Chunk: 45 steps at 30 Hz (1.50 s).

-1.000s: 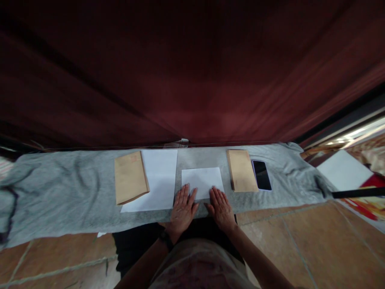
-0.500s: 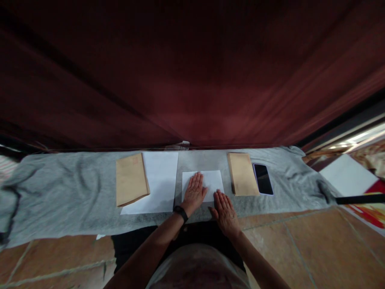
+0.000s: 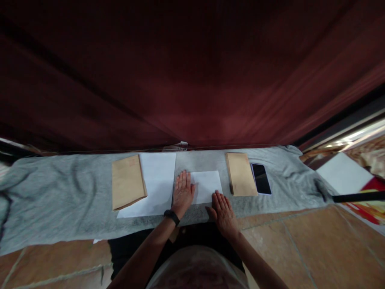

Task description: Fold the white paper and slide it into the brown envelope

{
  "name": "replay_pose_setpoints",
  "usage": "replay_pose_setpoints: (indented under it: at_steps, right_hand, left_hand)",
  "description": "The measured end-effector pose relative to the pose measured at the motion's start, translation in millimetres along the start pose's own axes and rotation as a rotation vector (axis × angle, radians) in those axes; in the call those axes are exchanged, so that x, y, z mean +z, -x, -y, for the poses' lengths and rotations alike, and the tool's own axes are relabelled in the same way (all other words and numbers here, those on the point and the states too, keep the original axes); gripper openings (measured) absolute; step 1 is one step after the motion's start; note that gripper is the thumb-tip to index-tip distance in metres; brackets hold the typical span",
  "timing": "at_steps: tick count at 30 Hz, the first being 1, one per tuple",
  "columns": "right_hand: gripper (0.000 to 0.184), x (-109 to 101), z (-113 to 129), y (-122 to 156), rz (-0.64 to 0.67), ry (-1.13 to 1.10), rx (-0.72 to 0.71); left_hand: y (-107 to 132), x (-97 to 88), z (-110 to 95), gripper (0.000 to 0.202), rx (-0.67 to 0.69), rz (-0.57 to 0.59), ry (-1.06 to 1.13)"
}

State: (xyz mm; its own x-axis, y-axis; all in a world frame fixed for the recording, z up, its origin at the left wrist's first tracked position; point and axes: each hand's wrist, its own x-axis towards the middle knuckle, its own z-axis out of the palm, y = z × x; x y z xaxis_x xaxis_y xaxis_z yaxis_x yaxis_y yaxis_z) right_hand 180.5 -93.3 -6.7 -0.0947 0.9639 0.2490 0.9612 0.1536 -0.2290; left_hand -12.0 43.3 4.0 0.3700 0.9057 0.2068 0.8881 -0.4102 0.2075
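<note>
A small white sheet of paper, perhaps folded, lies on the grey cloth in front of me. My left hand rests flat over the sheet's left end, fingers stretched out and pointing away from me. At the near right corner of the paper, my right hand lies with its fingers extended, the fingertips touching that corner. Neither hand grasps anything. To the left is a larger stack of white paper, partly covered by a stack of brown envelopes. Another brown envelope stack sits to the right.
A phone with a dark screen lies beside the right-hand envelopes. The grey cloth covers a narrow long surface, with a dark red upright panel behind it. Tiled floor shows below the near edge.
My left hand has slid leftward across the small paper, from its middle to its left end. My right hand has stayed almost in place. The view has shifted slightly.
</note>
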Motion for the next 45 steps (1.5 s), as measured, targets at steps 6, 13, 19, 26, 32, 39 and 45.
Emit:
replay_pose_setpoints:
  at_steps: [6,13,19,26,32,39,45]
  right_hand:
    - [0.055,8.6,14.1,-46.7,-0.001,-0.121,0.01]
    - [0.05,31.3,25.6,-106.6,-0.014,-0.093,0.022]
    - [0.055,36.1,-6.1,-105.8,-0.119,0.032,0.09]
    - [0.058,34.3,-26.4,-99.7,-0.211,0.064,0.163]
    - [0.055,27.1,-17.6,-81.9,-0.221,-0.02,0.335]
    - [0.042,9.8,-22.4,-78.2,-0.191,-0.358,0.562]
    - [0.039,-3.7,-31.2,-88.1,-0.15,-0.6,0.595]
  left_hand:
    - [3.3,8.2,-19.7,0.059,0.132,0.089,0.013]
    - [1.5,12.9,-17.3,0.06,0.143,0.097,-0.025]
    - [5.4,9.3,-10.8,0.06,0.085,0.029,0.018]
    - [16.3,3.6,-3.1,0.063,0.022,-0.009,0.025]
    - [22.0,2.0,-1.8,0.065,-0.006,-0.018,0.031]
    - [22.1,5.3,-1.7,0.065,0.001,-0.056,0.037]
    - [22.7,2.7,2.0,0.062,0.017,-0.051,0.061]
